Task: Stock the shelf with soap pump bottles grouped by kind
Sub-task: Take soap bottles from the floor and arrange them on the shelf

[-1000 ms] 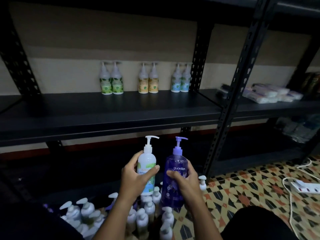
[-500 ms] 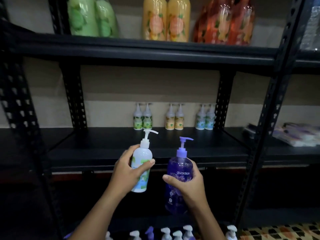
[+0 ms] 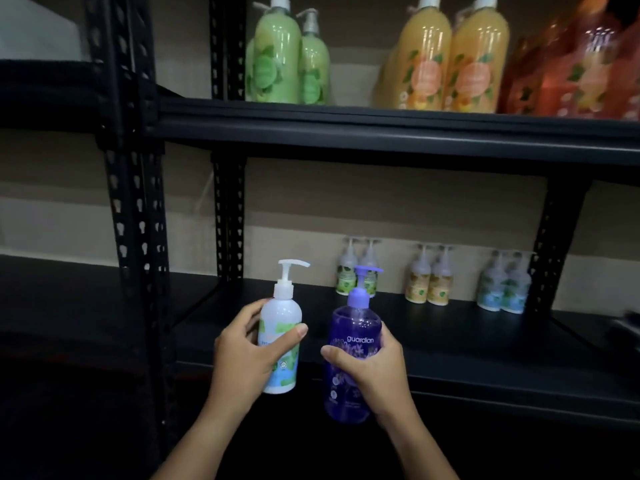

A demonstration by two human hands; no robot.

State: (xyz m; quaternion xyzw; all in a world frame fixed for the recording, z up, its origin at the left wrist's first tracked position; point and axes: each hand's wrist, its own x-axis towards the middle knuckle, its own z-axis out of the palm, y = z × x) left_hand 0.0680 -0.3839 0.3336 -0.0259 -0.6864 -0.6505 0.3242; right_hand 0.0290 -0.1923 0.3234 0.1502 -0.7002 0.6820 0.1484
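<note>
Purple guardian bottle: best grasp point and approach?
Probably the wide body around the label, from the side. The purple bottle stands upright; the right hand wraps it there from the right. The slim pump neck looks like a poor hold.

The white bottle [image 3: 280, 344], held at 7 o'clock, is seen to be smooth, semi-glossy plastic with a printed label. The purple bottle [image 3: 351, 362] beside it is made of clear, glossy plastic. The shelf [image 3: 450, 344] and its perforated uprights [image 3: 138, 209] are finished in matt black metal. Glossy translucent plastic is shown by the large bottles [image 3: 450, 60] at 12 o'clock.
</note>
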